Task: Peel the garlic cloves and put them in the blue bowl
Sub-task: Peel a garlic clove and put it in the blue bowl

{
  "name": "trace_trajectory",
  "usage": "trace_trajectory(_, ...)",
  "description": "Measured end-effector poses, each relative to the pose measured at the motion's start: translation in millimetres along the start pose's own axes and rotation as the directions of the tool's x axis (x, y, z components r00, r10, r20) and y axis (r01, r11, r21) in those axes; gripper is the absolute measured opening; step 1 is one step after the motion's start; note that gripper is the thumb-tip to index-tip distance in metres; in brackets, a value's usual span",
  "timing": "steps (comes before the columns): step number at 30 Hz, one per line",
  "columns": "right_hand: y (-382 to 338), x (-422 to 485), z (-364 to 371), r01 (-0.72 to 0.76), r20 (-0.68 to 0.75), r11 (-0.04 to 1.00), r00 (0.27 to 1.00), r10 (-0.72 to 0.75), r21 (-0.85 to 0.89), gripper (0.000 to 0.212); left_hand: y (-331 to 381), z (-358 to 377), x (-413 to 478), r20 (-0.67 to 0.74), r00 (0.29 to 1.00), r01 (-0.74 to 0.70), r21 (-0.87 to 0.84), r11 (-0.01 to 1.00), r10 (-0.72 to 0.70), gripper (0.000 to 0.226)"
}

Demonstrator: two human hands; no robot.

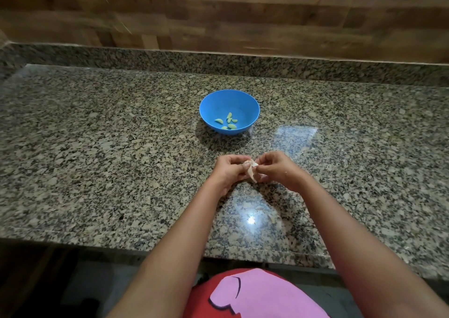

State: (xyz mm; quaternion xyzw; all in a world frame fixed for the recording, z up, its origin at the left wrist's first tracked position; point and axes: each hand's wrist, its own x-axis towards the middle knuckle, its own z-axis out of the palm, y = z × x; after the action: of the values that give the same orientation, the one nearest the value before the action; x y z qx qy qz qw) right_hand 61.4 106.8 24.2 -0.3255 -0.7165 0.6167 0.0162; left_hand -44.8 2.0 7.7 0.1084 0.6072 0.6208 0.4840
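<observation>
Speckled granite counter (121, 135) lies under your hands, backed by a wood-pattern wall (97, 18). Your left hand (229, 170) and right hand (275, 168) both pinch one garlic clove (251, 169) between curled fingertips, its papery skin hanging loose below them. Beyond your fingers sits the blue bowl (251, 106), well apart, holding several peeled cloves (228, 123).

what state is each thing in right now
bowl: upright on the counter, holding peeled cloves
clove: held between both hands, skin partly off
left hand: fingers curled round the clove
right hand: pinching the loose skin
skins: lying loose on the counter near the front edge
</observation>
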Motion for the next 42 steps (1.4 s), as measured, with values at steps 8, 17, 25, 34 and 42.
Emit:
trace_trajectory(8, 2, 3, 8, 0.041, -0.183, 0.986, 0.98, -0.071, -0.162, 0.012, 2, -1, 4, -0.039, 0.999, -0.035, 0.038, 0.999, 0.037, 0.022)
trace_trajectory(17, -2, 6, 13, 0.04, -0.244, 0.938, 0.961, -0.13, -0.343, 0.014, 3, -3, 8, -0.054, 0.996, -0.069, 0.136, 0.988, 0.077, 0.022)
trace_trajectory(25, 0, 5, 8, -0.066, -0.148, 0.955, 0.982, 0.113, 0.288, 0.01, 6, -12, 15, -0.129, 0.94, -0.125, 0.73, 0.672, 0.315, 0.034)
trace_trajectory(34, -5, -1, 6, -0.065, -0.148, 0.89, 0.978, 0.147, 0.452, 0.014, 9, -8, 3, -0.073, 0.868, -0.218, 0.833, 0.508, 0.491, 0.035)
trace_trajectory(42, -4, -5, -2, 0.024, -0.196, 0.933, 0.979, 0.05, 0.358, 0.008, 20, 10, -5, -0.04, 0.974, -0.204, 0.286, 0.936, 0.225, 0.014)
